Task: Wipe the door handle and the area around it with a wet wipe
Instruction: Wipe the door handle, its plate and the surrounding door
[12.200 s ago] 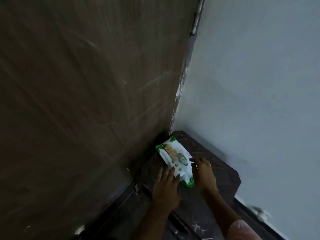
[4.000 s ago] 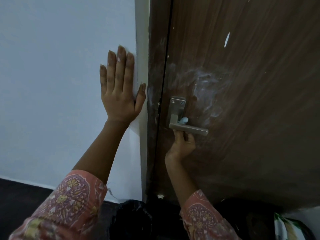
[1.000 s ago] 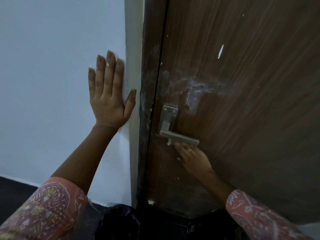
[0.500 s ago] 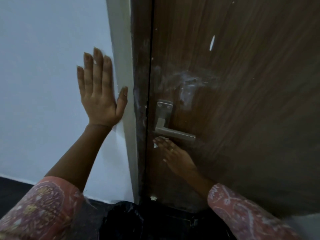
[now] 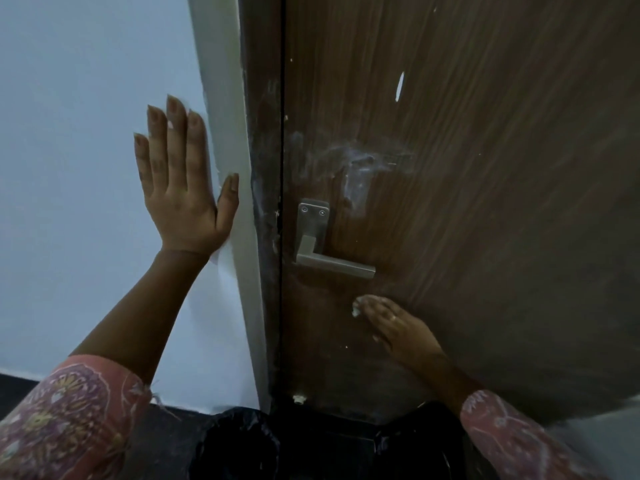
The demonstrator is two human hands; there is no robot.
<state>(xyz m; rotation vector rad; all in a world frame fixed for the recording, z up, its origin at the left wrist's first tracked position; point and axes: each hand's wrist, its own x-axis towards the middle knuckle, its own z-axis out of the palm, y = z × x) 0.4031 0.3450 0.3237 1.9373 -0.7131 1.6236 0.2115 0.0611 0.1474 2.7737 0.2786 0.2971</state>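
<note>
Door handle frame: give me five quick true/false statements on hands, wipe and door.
1. The left hand lies flat on the wall. True.
2. The right hand grips the door handle. False: it presses on the door below the lever.
3. A bit of white wipe shows at the right fingertips. True.
4. The whitish smears sit below the handle. False: they are above it.
5. The handle's lever points toward the door frame. False: it points away.
</note>
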